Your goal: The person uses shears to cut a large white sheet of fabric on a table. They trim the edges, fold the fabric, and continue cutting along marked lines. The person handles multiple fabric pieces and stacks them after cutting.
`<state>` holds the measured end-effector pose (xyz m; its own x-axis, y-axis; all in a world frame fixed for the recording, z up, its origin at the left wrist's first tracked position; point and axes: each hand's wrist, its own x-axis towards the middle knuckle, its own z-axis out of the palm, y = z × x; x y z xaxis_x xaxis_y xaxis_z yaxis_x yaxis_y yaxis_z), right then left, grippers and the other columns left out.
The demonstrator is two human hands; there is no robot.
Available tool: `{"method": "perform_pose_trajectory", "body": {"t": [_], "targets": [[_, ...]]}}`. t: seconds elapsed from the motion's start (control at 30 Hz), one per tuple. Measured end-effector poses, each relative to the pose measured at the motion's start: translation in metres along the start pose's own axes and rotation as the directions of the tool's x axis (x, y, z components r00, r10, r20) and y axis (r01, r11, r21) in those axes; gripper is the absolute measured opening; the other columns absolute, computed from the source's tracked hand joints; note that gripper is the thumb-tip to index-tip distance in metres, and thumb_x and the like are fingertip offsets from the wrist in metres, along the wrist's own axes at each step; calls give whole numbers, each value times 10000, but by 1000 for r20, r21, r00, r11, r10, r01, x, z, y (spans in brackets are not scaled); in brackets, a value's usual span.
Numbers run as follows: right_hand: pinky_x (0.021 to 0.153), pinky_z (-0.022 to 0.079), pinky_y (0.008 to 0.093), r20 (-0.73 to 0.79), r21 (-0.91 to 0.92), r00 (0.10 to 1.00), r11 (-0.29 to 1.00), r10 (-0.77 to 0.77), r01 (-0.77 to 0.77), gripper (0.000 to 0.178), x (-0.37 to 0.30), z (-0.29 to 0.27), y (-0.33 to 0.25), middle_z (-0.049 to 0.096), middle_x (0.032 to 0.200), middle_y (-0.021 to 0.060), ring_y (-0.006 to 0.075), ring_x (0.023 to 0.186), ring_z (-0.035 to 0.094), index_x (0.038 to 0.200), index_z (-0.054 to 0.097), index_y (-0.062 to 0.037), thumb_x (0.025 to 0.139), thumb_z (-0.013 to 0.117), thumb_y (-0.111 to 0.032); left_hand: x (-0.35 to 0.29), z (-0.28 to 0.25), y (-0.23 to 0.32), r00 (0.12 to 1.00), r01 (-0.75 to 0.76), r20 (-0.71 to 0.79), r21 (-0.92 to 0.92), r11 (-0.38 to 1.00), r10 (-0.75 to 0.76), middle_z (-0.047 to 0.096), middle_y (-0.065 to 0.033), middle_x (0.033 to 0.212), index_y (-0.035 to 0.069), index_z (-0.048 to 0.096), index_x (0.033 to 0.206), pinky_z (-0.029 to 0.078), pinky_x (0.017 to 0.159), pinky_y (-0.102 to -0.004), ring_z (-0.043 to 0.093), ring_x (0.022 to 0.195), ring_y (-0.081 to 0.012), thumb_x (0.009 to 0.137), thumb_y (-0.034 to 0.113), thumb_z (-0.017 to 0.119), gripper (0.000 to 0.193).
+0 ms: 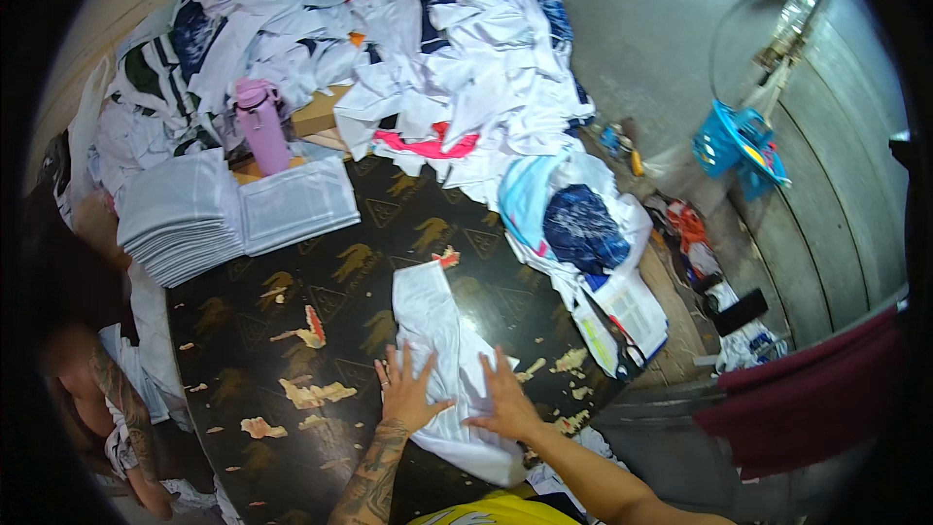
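A white piece of cloth (pixel 432 316) lies lengthwise on the dark printed table (pixel 321 331), its near end bunched by the table's front edge. My left hand (pixel 410 391) presses flat on the left side of the cloth, fingers spread, a ring on one finger. On the cloth's right side rests my right hand (pixel 503 399), its fingers also stretched apart. Neither hand grips anything. Whether the cloth is a whole garment or a cut piece I cannot tell.
Folded white cloths (pixel 185 209) stand stacked at the left, beside a pink bottle (pixel 262 126). A large heap of white garments (pixel 466 58) fills the back. Scissors (pixel 622 342) lie on papers at the right edge. A blue basket (pixel 724 141) hangs right. Another person's arm (pixel 126 399) shows at left.
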<state>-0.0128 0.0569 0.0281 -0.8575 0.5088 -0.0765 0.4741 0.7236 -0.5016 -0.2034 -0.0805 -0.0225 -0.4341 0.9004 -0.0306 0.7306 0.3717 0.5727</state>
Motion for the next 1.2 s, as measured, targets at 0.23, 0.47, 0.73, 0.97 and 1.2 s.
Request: {"method": "perform_pose_trajectory", "body": {"t": [0.23,0.47,0.73,0.97,1.2], "targets": [[972,573,523,230,648,971,755,-65,-103,776,1,-5,0,740,1192,264,452,1102,734,1456,517,-64,781,874,-207,-19,-26,61,930,290,143,-851,437,-337,633,-120,1256,1,613,1315,506,1006,-351,635,1132,-221,883,156,876,529],[1056,544,431,109,941,994,324,-14,-99,831,100,-86,-31,730,1276,203,350,1228,707,1541,479,-24,848,902,-198,-15,-57,125,814,36,-10,-997,66,-581,239,-156,1774,73,174,1736,253,1314,-493,284,1612,-314,1087,361,681,873],[1243,379,443,-93,869,994,484,-56,108,1045,122,-71,32,526,1561,195,316,1472,500,1639,325,-2,832,953,-215,115,-17,130,685,-182,-29,-974,-132,-728,631,-114,1485,35,547,1526,467,1180,-417,609,1356,-251,1128,468,559,588],[974,576,487,-529,602,823,593,-206,535,745,390,-123,45,743,1221,292,458,1154,738,1468,552,-47,777,813,-138,153,-15,46,680,570,-484,-122,812,-550,480,-225,1596,134,454,1642,263,1260,-603,393,1527,-422,1052,426,649,686],[1226,401,512,-502,335,865,919,-14,209,882,613,-200,71,557,1531,242,436,1468,485,1543,501,-3,866,883,-420,135,21,20,767,622,-353,205,756,-535,235,-240,1768,155,390,1684,77,1312,-689,148,1650,-466,988,510,670,830]]}}
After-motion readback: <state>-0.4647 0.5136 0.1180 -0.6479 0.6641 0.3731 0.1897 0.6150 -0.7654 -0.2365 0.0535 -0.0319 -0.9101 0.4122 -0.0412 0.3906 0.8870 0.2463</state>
